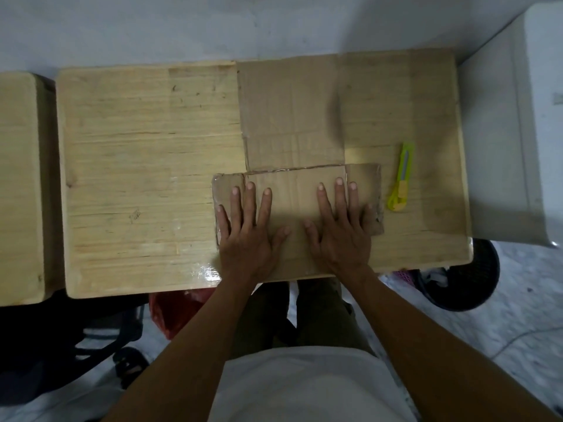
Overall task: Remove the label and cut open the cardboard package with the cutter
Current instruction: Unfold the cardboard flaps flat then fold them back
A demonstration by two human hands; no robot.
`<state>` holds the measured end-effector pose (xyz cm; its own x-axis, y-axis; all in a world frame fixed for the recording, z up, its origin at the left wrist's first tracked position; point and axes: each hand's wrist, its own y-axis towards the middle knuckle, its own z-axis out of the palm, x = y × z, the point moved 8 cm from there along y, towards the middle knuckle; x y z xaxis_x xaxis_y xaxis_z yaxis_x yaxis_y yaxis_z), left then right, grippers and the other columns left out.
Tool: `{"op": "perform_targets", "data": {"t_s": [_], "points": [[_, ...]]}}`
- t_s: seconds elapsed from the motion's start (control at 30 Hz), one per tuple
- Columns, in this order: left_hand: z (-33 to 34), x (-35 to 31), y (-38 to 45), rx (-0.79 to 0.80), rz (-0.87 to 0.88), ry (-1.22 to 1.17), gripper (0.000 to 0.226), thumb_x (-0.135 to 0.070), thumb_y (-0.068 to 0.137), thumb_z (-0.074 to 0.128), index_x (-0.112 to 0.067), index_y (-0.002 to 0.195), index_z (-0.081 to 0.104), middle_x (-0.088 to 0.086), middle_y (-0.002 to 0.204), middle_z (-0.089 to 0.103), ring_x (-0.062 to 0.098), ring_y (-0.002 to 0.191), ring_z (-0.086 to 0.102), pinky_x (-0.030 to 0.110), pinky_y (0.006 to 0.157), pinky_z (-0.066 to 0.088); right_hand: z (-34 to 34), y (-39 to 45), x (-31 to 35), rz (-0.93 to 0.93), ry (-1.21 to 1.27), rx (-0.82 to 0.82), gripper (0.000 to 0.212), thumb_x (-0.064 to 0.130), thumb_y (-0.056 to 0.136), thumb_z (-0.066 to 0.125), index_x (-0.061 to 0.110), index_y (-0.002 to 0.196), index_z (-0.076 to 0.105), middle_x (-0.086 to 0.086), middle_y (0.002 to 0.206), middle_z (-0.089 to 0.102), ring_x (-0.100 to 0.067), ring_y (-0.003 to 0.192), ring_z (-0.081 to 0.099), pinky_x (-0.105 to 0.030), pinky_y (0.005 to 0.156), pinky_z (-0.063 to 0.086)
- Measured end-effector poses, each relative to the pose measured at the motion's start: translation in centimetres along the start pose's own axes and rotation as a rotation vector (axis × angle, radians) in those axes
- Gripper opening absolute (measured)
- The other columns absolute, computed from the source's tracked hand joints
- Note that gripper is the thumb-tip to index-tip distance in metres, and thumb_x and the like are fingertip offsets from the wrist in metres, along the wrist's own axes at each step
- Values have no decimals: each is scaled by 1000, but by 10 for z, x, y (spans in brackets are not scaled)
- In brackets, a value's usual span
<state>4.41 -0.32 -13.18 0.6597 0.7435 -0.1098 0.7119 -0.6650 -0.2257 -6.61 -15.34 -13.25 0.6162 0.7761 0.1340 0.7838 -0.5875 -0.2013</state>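
Note:
A flattened brown cardboard package (292, 117) lies on the wooden table (137, 166), right of centre, with its near part folded over. My left hand (248, 233) and my right hand (339, 229) both rest flat on that near part, palms down, fingers spread, holding nothing. A yellow-green cutter (401, 178) lies on the table to the right of the cardboard, about a hand's width from my right hand. I see no label on the cardboard.
A second wooden table (18, 184) stands at the left. A white appliance (515, 117) stands at the right. Under the table are a red bag (176, 309), a black basket (469, 278) and dark bags on the floor.

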Motion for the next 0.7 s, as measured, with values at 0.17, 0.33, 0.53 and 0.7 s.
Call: {"op": "perform_targets", "data": {"t_s": [0.17, 0.33, 0.53, 0.7], "points": [[-5, 3, 0, 51, -82, -95, 83, -70, 98, 25, -21, 161, 1, 13, 168, 1, 33, 155, -5, 60, 122, 9, -16, 0, -3, 19, 102, -38, 64, 49, 98, 40, 25, 155, 21, -8, 164, 16, -28, 152, 9, -56, 119, 13], [-19, 20, -14, 51, -325, -341, 89, -72, 95, 30, -21, 159, -5, 13, 167, -10, 32, 154, -11, 59, 122, -2, -49, -18, -35, 299, 466, -310, 59, 29, 95, 54, 14, 149, 35, -18, 154, 34, -32, 143, 30, -46, 117, 27], [-25, 35, -32, 41, -576, -565, 99, -71, 90, 44, -17, 159, -4, 15, 167, 3, 32, 154, 1, 59, 122, 6, -38, -32, -51, 535, 686, -346, 59, 28, 93, 51, 8, 147, 36, -22, 145, 44, -38, 135, 39, -51, 112, 33], [-33, 33, -25, -17, -546, -617, 95, -59, 93, 54, -12, 158, 4, 19, 162, 20, 38, 149, 17, 57, 120, 17, -37, -24, -57, 626, 767, -355, 57, 25, 93, 57, 9, 145, 40, -15, 142, 51, -34, 133, 44, -50, 111, 35]]}}
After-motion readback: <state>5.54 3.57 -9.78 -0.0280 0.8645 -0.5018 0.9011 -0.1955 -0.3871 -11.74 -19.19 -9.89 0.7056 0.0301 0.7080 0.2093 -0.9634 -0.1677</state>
